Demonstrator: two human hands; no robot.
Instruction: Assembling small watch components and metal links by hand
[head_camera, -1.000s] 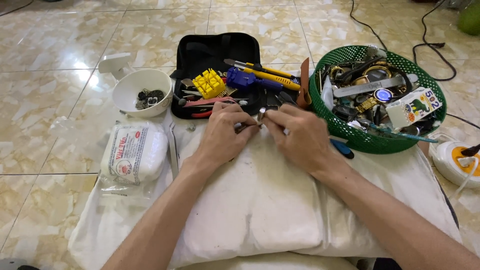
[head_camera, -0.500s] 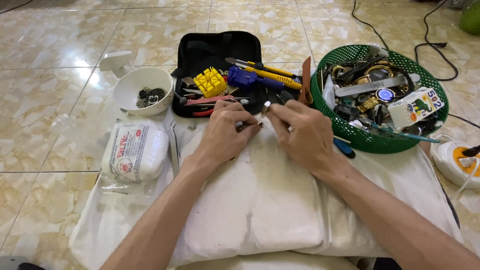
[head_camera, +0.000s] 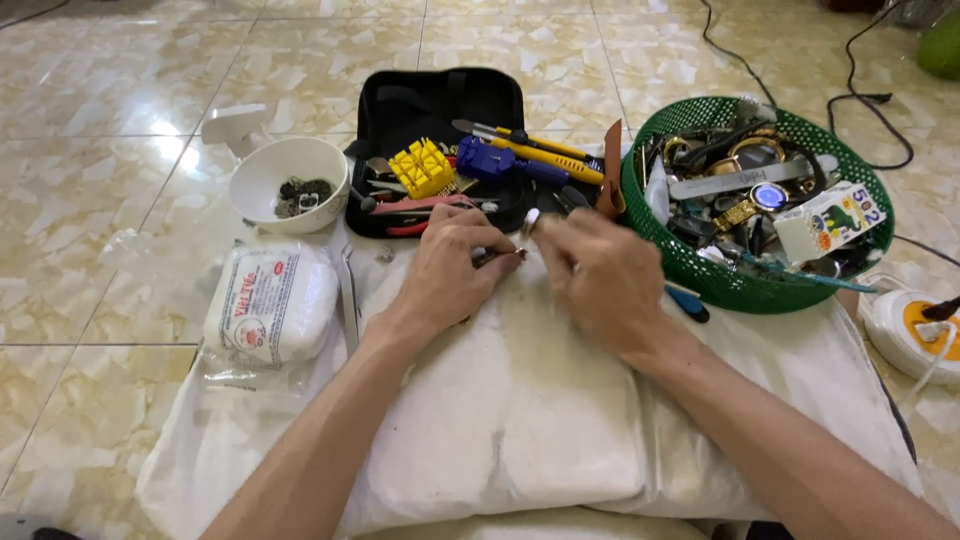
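Observation:
Both my hands meet over the far edge of a white cushion (head_camera: 520, 420). My left hand (head_camera: 450, 265) is closed on a thin metal tool whose tip (head_camera: 508, 254) points right. My right hand (head_camera: 595, 275) pinches a small shiny metal part (head_camera: 530, 222), held tilted up against that tip. Just beyond my fingers lies an open black tool case (head_camera: 430, 110) with a yellow block (head_camera: 421, 167), a blue tool (head_camera: 487, 158) and yellow-handled screwdrivers (head_camera: 545, 150).
A green mesh basket (head_camera: 700, 265) of watches and parts stands at the right, a white bowl (head_camera: 290, 180) with small dark pieces at the left. A white packet (head_camera: 270, 305) and tweezers (head_camera: 348, 295) lie on the cloth's left. A white power strip (head_camera: 915, 330) sits far right.
My right hand has lifted the small metal part a little and turned it upward. My left hand has stayed near the same spot with its tool.

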